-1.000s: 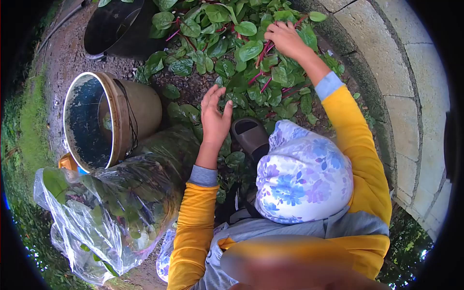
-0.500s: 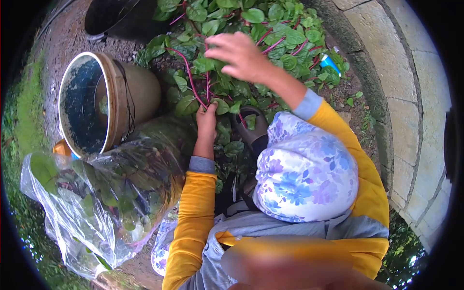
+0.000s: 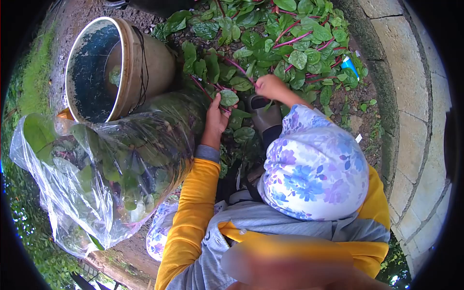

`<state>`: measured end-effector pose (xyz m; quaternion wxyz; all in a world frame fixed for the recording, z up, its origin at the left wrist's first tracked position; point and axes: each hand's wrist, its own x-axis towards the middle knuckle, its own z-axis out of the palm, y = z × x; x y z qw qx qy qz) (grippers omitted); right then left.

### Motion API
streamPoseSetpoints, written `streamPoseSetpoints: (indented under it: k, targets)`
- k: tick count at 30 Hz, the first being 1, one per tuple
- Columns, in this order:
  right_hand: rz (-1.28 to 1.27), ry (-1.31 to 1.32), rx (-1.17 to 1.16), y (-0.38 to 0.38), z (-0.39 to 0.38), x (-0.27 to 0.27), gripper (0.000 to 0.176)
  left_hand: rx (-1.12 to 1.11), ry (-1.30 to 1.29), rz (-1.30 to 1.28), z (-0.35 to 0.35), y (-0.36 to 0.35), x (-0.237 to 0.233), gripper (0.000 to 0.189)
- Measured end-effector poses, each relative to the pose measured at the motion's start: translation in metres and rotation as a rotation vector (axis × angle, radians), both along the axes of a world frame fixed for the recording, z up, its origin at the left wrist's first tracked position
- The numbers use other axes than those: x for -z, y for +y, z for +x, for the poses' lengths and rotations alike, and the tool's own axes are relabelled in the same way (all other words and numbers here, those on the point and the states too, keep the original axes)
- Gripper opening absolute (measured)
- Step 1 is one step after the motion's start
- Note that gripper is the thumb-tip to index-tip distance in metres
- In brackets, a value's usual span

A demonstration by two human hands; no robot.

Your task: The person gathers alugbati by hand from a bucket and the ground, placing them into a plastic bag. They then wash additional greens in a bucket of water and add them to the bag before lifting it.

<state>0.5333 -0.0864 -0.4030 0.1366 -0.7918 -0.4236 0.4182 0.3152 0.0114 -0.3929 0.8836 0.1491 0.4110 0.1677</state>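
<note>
My right hand (image 3: 273,90) pinches a red stem (image 3: 235,64) slanting forward-left from it; my left hand (image 3: 215,119), beside the plastic bag (image 3: 121,164), holds leafy stems (image 3: 199,85).

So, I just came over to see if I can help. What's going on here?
A person is handling leafy, red-stemmed plants. The left hand holds leafy stems, and the right hand pinches a red stem. Beside the person lies a clear plastic bag of leaves, next to a bucket.
</note>
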Motion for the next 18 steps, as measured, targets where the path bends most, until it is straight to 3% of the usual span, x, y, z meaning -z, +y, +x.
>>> streamPoseSetpoints:
  k: [2, 3, 5, 9, 11, 18]
  targets:
    - [0.250, 0.459, 0.316, -0.001, 0.017, -0.007, 0.010, -0.025, 0.059, -0.051, -0.004, 0.000, -0.001, 0.029]
    - [0.388, 0.518, 0.470, 0.012, 0.028, -0.045, 0.010, -0.043, 0.070, -0.022, -0.009, -0.001, 0.006, 0.028]
    - [0.585, 0.438, 0.459, 0.025, 0.035, -0.052, 0.014, -0.058, 0.098, 0.034, -0.015, -0.005, 0.017, 0.027]
    - [0.494, -0.101, 0.116, 0.055, -0.002, -0.089, 0.021, -0.029, 0.010, 0.011, -0.015, -0.002, 0.012, 0.026]
    - [0.302, -0.023, 0.033, 0.068, -0.029, -0.084, 0.024, -0.020, 0.001, 0.032, -0.009, -0.001, 0.001, 0.026]
    - [0.333, 0.029, -0.244, 0.063, -0.061, -0.031, 0.020, -0.051, 0.105, 0.000, 0.001, -0.004, -0.014, 0.029]
